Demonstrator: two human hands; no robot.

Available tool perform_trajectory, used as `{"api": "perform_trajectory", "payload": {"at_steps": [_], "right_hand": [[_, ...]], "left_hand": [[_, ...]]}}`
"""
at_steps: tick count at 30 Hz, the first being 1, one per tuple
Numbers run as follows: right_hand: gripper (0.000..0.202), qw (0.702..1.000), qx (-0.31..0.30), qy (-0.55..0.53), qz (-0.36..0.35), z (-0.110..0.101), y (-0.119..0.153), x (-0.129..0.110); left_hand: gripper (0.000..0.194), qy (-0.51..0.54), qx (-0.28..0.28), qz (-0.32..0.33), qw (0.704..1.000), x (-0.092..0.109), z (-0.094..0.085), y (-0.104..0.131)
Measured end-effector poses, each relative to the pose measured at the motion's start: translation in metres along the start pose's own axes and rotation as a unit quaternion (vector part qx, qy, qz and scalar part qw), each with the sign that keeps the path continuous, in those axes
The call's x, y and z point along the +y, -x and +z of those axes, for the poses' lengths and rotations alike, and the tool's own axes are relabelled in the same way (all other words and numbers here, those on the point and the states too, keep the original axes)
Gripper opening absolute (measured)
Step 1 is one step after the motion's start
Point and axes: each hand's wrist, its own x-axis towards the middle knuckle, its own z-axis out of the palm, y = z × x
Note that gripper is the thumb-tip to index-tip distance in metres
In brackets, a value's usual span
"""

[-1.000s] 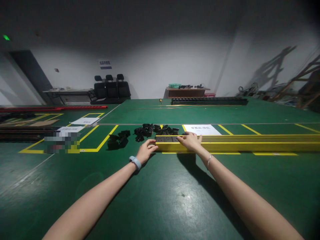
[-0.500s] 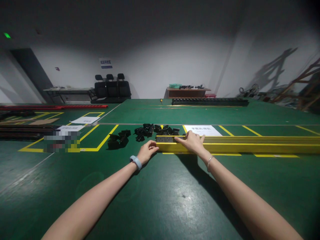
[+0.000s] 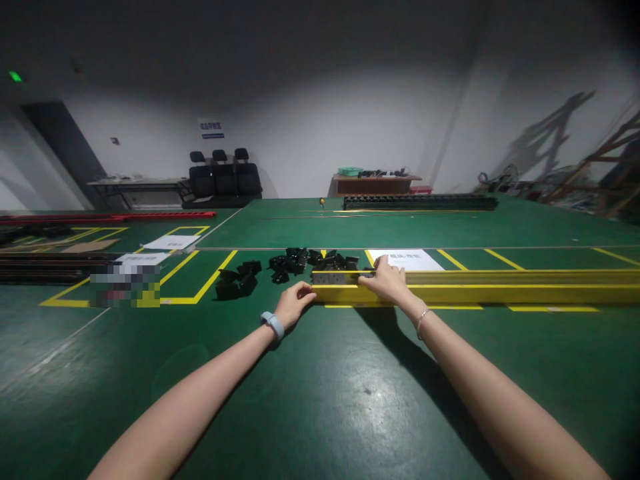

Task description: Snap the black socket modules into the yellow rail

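A long yellow metal rail (image 3: pixel 465 293) with an open channel lies across the floor and runs out at the right. My left hand (image 3: pixel 294 303) is at its left end, thumb and fingers closed on the edge. Inside the channel near that end sits a grey metal piece (image 3: pixel 329 277) with small holes. Over the rail, my right hand (image 3: pixel 389 280) has thumb and forefinger bent round a small black part (image 3: pixel 367 273) in the channel; the fingers partly hide it. Loose black parts (image 3: pixel 237 279) lie in heaps left of and behind the rail's end.
A printed white sheet (image 3: pixel 420 260) lies behind the rail. Black bars (image 3: pixel 50 267) and a red rail (image 3: pixel 120 217) are on the left floor. A black slotted rack (image 3: pixel 420 202) lies farther back. Seats (image 3: pixel 225 180) and a low table (image 3: pixel 375 182) stand by the wall.
My right hand has slid a little to the right along the rail, the black part between its fingers shifting too. My left hand stays at the rail's end.
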Motion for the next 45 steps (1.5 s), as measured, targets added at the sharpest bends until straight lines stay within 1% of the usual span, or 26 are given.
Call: {"api": "perform_trajectory", "payload": {"at_steps": [5,12,15,18,22,24,26,27,28,29,32,35,40,45], "right_hand": [[0.05,0.999,-0.038,-0.028,-0.025,-0.005,-0.008,0.013],[0.045,0.982,-0.099,-0.144,-0.07,-0.003,-0.024,0.036],[0.043,0.979,-0.108,-0.156,-0.076,-0.004,-0.026,0.039],[0.041,0.98,-0.106,-0.141,-0.087,-0.006,-0.024,0.038],[0.039,0.987,-0.084,-0.104,-0.086,-0.008,-0.018,0.03],[0.033,0.992,-0.06,-0.08,-0.079,-0.006,-0.013,0.023],[0.022,0.995,-0.015,-0.051,-0.086,-0.003,-0.007,0.012],[0.017,0.994,0.018,-0.035,-0.101,-0.002,-0.003,0.006],[0.018,0.992,0.046,-0.026,-0.117,0.001,0.002,-0.001],[0.023,0.989,0.06,-0.026,-0.131,0.003,0.006,-0.008],[0.036,0.985,0.051,-0.042,-0.157,0.01,0.017,-0.026],[0.041,0.988,0.039,-0.05,-0.143,0.017,0.024,-0.036],[0.044,0.994,0.021,-0.026,-0.105,0.023,0.022,-0.039],[0.044,0.996,-0.009,-0.011,-0.085,0.022,0.016,-0.038]], "left_hand": [[0.02,-0.004,0.0,0.005,1.0,-0.005,0.0,-0.001],[0.021,-0.005,0.0,0.002,1.0,-0.004,-0.001,-0.001],[0.022,-0.001,0.001,0.0,1.0,-0.002,-0.001,-0.001],[0.022,-0.002,0.003,-0.001,1.0,0.0,-0.002,0.0],[0.022,-0.008,0.004,0.001,1.0,0.002,-0.002,0.001],[0.022,-0.006,0.003,0.005,1.0,0.001,-0.001,0.001],[0.021,-0.004,0.002,0.004,1.0,0.0,-0.001,0.0],[0.021,-0.003,0.001,0.001,1.0,0.0,0.0,0.0],[0.021,-0.001,-0.001,-0.001,1.0,-0.001,0.0,0.0],[0.021,0.001,-0.002,-0.002,1.0,-0.001,0.0,0.0],[0.02,0.006,-0.006,-0.003,1.0,0.0,0.0,0.0],[0.02,-0.001,-0.003,-0.007,1.0,0.003,0.0,0.001],[0.02,-0.005,-0.005,-0.007,1.0,0.004,0.0,0.001],[0.02,-0.003,-0.001,-0.006,1.0,0.002,0.0,0.001]]}}
